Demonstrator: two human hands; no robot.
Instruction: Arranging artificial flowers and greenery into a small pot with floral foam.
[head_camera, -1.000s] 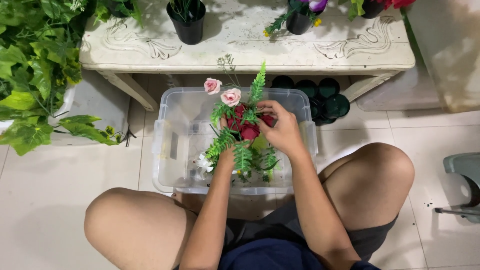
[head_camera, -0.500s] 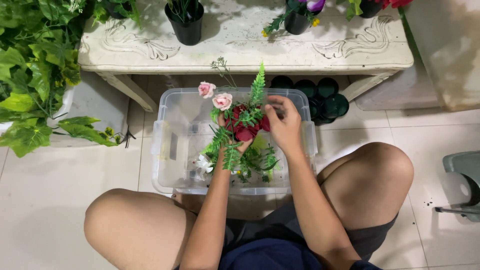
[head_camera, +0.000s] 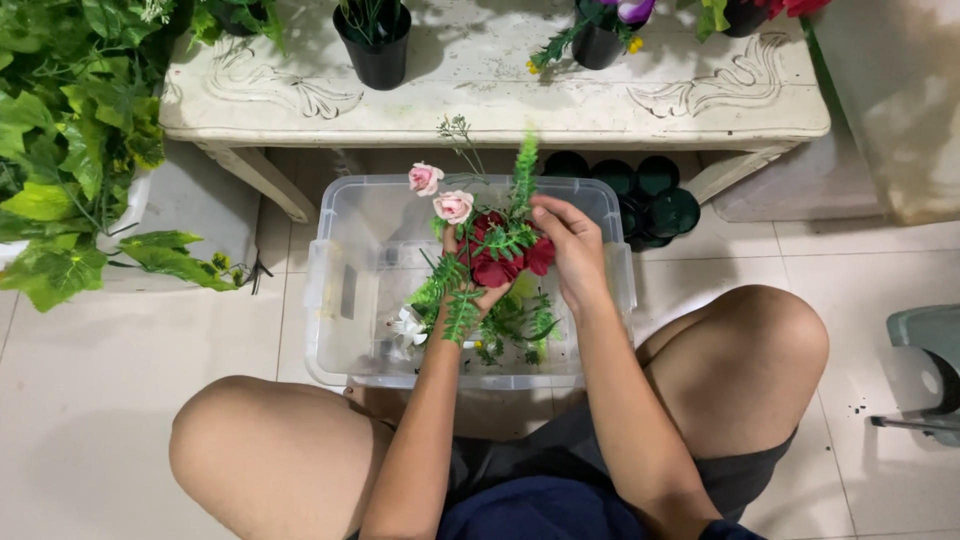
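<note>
My left hand grips a bunch of artificial flowers above a clear plastic bin. The bunch has dark red roses, two pink roses at its upper left and a tall green fern sprig. My right hand rests against the right side of the bunch, fingers curled near the fern's base. More green sprigs and a white flower lie in the bin under my hands.
A white carved low table stands beyond the bin with black pots on it. Stacked dark green pots sit under it at right. Leafy plants fill the left. My knees flank the bin on a tiled floor.
The bunch has risen slightly and my right hand has shifted up along its right side toward the fern sprig. My left hand keeps its hold.
</note>
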